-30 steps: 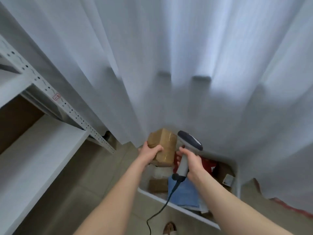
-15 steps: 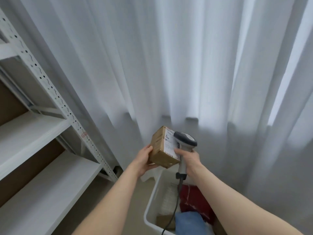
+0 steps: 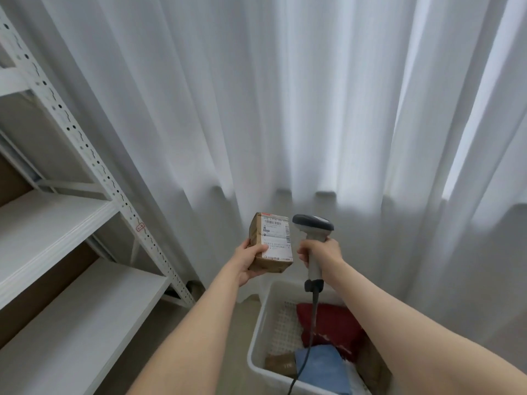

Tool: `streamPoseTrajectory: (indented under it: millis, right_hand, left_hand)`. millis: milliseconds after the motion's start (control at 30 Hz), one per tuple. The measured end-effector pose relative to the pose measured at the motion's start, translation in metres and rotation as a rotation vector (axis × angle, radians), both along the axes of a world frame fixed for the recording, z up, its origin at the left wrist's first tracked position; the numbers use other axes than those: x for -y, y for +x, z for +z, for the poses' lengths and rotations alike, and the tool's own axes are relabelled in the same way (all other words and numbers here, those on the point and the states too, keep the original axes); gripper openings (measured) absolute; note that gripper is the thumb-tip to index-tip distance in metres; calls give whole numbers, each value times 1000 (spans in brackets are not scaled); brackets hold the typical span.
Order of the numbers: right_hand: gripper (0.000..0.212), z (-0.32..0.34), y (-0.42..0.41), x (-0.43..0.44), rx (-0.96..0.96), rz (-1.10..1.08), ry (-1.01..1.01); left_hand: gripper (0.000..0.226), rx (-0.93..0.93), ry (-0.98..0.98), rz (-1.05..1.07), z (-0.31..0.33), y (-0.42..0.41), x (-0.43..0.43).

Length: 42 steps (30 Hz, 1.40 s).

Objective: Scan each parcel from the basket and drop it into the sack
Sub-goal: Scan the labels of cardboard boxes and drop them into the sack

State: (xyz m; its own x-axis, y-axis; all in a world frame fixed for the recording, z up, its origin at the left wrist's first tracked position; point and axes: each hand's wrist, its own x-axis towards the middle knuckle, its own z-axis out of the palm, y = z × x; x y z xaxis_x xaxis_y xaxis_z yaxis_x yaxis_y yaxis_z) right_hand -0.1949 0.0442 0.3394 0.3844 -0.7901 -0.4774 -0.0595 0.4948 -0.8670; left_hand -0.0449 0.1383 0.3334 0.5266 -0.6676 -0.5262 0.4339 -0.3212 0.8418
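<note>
- Parcel (image 3: 271, 242): a small brown cardboard box, held up in the air in front of the white curtain (image 3: 285, 109), above the far left corner of the basket (image 3: 258, 334). Its white shipping label, printed with barcodes, faces the camera.
- Left hand (image 3: 249, 260) grips the parcel at its lower left. The thumb lies across the label's bottom corner and the other fingers are curled underneath, out of sight.
- Right hand (image 3: 320, 252) is wrapped tightly round the pale handle of the scanner (image 3: 313, 223), with all its fingers closed on it.
- The scanner's dark grey head sits just right of the parcel's top edge, with a narrow gap between them.
- A dark cable (image 3: 310, 332) hangs from the handle's base down across the basket.
- The basket is white plastic with a lattice wall and stands low at the near right. Inside lie a red packet (image 3: 333, 323), a blue packet (image 3: 319, 366) and a small brown box (image 3: 281, 364).
- White metal shelving (image 3: 71, 223) with perforated uprights fills the left side.
</note>
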Motion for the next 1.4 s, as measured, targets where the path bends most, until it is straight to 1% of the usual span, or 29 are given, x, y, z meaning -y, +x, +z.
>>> streamPoseTrajectory:
  millis: [100,167,333,467,800,1067,1400]
  right_hand:
    - [4,12,1,-12,-5,80,9]
    - [8,17,4,-19,-32,115,0]
    - [15,25,12,-31,-105,81,-9]
    - [14,31,17,-36,-154,85,-30]
    - [8,46,28,-47,-172,130,-27]
    - [8,51,28,-56,-205,143,-9]
    - [8,59,30,-71,-190,147,-1]
  left_hand:
    - [41,4,3,-17,-8,5,-3]
    - [42,6,1,-33,-13,5,-6]
    - [43,-4,2,-40,-23,7,-12]
    - [44,-7,-11,-19,-27,10,-17]
    - [43,-9,-22,-1,-31,21,-28]
    - [42,-17,-17,2,-31,21,-36]
    - [43,-22,-16,6,-33,20,-44]
